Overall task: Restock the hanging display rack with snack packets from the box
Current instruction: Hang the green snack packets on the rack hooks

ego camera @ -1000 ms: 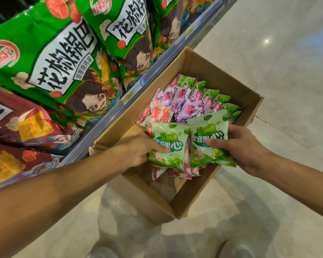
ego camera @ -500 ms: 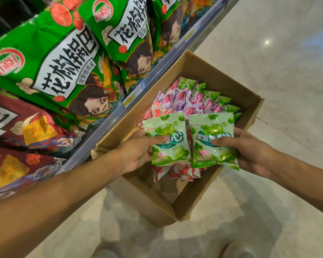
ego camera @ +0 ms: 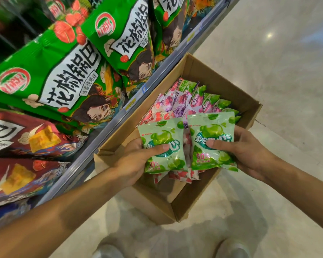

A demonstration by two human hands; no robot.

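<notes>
We have one view only, from a wide-angle camera worn on the head. It looks forward and steeply down onto the box (ego camera: 203, 77), which sits near the middle of frame at arm's reach. Left of the box, the shelf (ego camera: 119, 123) runs diagonally, very close. Below the box we see floor (ego camera: 268, 90), with edges bowed by the lens.

bright, even light | ceiling-lamp glare on floor (ego camera: 269, 35) | edges blurred, bowed
</notes>
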